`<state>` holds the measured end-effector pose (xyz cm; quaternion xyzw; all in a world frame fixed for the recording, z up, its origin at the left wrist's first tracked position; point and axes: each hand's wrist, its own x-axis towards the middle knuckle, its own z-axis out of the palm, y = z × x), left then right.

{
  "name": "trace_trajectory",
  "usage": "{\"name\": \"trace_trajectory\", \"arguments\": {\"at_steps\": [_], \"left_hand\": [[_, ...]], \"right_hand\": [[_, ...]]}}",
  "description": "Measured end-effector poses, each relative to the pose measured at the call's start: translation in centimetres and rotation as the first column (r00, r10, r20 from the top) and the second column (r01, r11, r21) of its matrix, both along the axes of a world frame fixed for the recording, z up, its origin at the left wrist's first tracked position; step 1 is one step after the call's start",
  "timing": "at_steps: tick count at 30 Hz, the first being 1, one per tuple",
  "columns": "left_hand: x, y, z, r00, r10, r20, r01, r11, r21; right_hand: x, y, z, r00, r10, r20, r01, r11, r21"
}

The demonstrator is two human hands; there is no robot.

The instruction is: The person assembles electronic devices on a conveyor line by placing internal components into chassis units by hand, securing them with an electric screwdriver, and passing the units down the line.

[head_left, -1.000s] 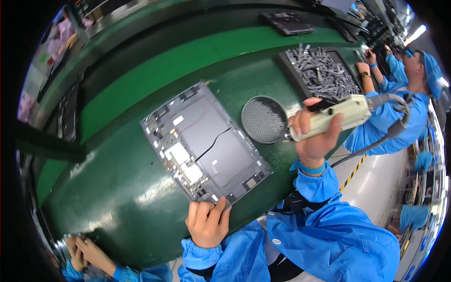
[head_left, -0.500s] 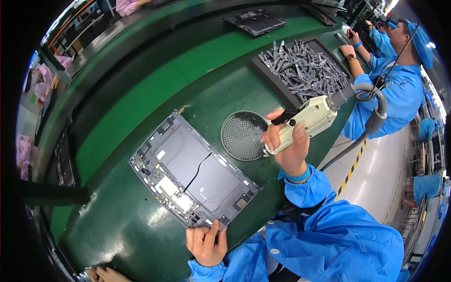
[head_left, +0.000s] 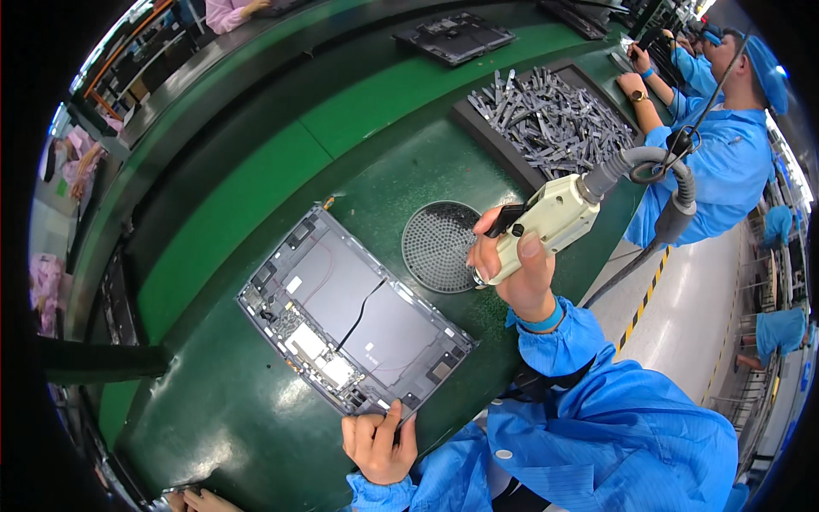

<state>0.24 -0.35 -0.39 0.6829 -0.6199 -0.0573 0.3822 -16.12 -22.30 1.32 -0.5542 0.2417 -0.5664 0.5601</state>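
An opened laptop base lies aslant on the green bench, its circuit board and a thin black cable exposed. My left hand grips its near edge, thumb on top by the corner. In my right hand is a cream electric screwdriver, fingers wrapped around its front end and black lever. Its tip is hidden behind the fingers, over the right rim of a round perforated screw tray. Small dark screws cluster on the tray's far right part.
A black tray heaped with dark strip-shaped parts stands at the back right. Another laptop base rides the green belt beyond. The screwdriver's grey hose hangs at the right, near a co-worker. Another person's hand shows bottom left.
My right hand and the screwdriver have shifted slightly left. The belt, with the laptop base on it, has moved a little to the left. My left hand keeps its grip.
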Motion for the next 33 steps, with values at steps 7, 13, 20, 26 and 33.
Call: {"name": "trace_trajectory", "arguments": {"at_steps": [7,13,20,26,33], "left_hand": [[-0.4,0.4,0.5,0.999,0.043,-0.004,-0.043,0.998,0.035],[0.0,1.8,0.4,0.99,0.136,0.038,-0.134,0.99,-0.044],[1.0,1.7,0.2,0.976,0.217,0.004,-0.216,0.975,-0.041],[1.5,1.9,-0.1,0.981,0.179,-0.074,-0.18,0.984,-0.009],[1.4,2.0,-0.7,0.978,0.147,-0.148,-0.156,0.987,-0.047]], "right_hand": [[-0.2,0.2,0.5,0.995,-0.01,0.102,0.009,1.0,0.012],[-0.4,1.2,2.2,0.988,0.053,0.148,-0.043,0.997,-0.067],[2.6,6.7,3.6,0.892,0.375,0.253,-0.381,0.924,-0.029],[5.5,10.5,3.3,0.824,0.558,0.1,-0.563,0.826,0.022],[6.8,11.8,2.9,0.782,0.622,0.049,-0.624,0.779,0.059]]}}
